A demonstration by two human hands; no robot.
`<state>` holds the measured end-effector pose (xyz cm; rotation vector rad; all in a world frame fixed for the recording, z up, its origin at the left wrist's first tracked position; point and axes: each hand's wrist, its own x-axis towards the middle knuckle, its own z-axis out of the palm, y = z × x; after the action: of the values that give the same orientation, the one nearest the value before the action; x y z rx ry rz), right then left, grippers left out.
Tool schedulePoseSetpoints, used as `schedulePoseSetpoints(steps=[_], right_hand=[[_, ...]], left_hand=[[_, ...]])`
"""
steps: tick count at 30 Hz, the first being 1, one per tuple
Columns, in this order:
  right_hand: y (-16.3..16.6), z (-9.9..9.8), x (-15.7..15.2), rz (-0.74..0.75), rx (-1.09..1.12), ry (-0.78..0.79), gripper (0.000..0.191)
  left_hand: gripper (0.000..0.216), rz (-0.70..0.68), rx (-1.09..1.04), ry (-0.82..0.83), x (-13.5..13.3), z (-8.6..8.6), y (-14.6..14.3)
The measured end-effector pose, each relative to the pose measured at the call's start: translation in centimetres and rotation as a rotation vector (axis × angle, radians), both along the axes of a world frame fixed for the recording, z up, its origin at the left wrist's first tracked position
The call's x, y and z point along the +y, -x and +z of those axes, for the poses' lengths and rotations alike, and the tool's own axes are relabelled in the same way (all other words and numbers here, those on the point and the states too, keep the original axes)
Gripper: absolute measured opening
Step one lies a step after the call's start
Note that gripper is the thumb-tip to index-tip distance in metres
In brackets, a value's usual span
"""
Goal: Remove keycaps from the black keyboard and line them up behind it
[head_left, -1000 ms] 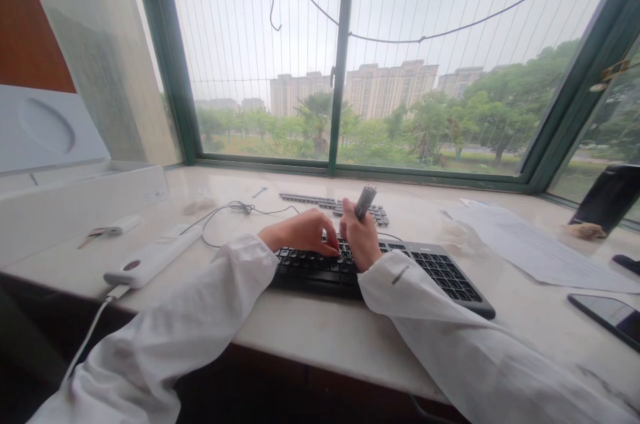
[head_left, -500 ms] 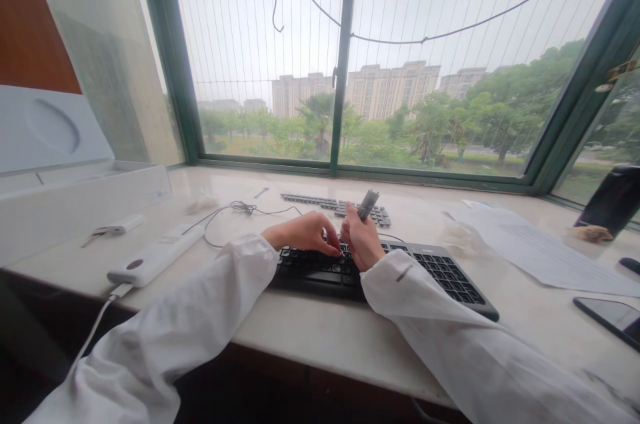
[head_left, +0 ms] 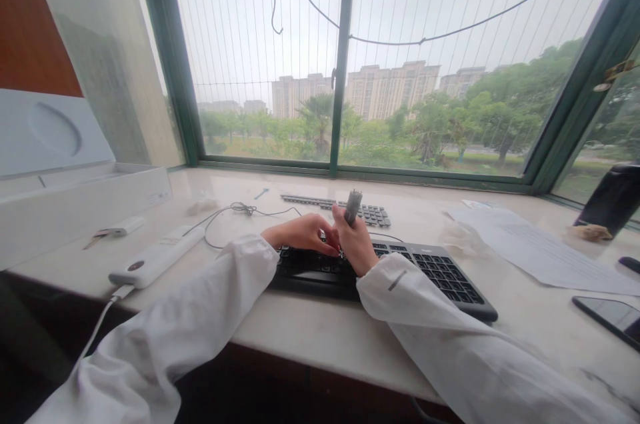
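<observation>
A black keyboard (head_left: 435,271) lies in front of me, partly covered by my hands. My right hand (head_left: 356,244) is closed round a dark grey tool with a thick handle (head_left: 353,206). The handle's end sticks up above the fist; the tool's working end is hidden among the keys. Beside it, my left hand (head_left: 310,234) rests over the keyboard with curled fingers, thumb and fingertips close together at the keys. What they pinch, if anything, does not show. Behind my hands, loose black keycaps (head_left: 376,215) lie set out in rows.
A white power strip (head_left: 155,257) with a cable stands on the left, near an open white box (head_left: 125,184). A dark cord (head_left: 243,209) runs behind the keyboard. Printed papers (head_left: 530,247) and a phone (head_left: 613,317) lie on the right. The window (head_left: 334,77) is behind the tabletop.
My right hand has shifted slightly left against my left hand, and the tool's handle has swung from leaning right to more upright. The left hand has stayed in place.
</observation>
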<state>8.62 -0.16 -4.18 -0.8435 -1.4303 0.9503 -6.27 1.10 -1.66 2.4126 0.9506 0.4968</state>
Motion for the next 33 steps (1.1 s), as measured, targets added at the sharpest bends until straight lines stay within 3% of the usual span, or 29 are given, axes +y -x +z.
schedulePoseSetpoints(steps=[3,7,13,15,21,33], right_hand=[[0.1,0.1,-0.1,0.013,-0.030,-0.027,0.049],[0.1,0.0,0.5,0.001,0.142,0.105,0.049],[-0.1,0.1,1.0,0.097,0.331,0.261,0.051],[-0.1,0.1,0.9,0.075,0.249,0.222,0.050],[0.3,0.0,-0.1,0.086,-0.117,-0.105,0.049],[0.4,-0.4,0.3,0.076,-0.179,-0.182,0.046]], left_hand=[[0.034,-0.013,-0.014,0.032,0.2,-0.2,0.2],[0.037,0.003,0.007,0.058,0.4,-0.2,0.3],[0.037,-0.038,-0.015,0.073,0.5,-0.1,0.5],[0.037,-0.036,-0.015,0.075,0.6,-0.2,0.5],[0.028,-0.041,-0.104,0.087,1.1,-1.2,0.4],[0.022,-0.055,-0.163,0.112,1.1,-1.6,0.2]])
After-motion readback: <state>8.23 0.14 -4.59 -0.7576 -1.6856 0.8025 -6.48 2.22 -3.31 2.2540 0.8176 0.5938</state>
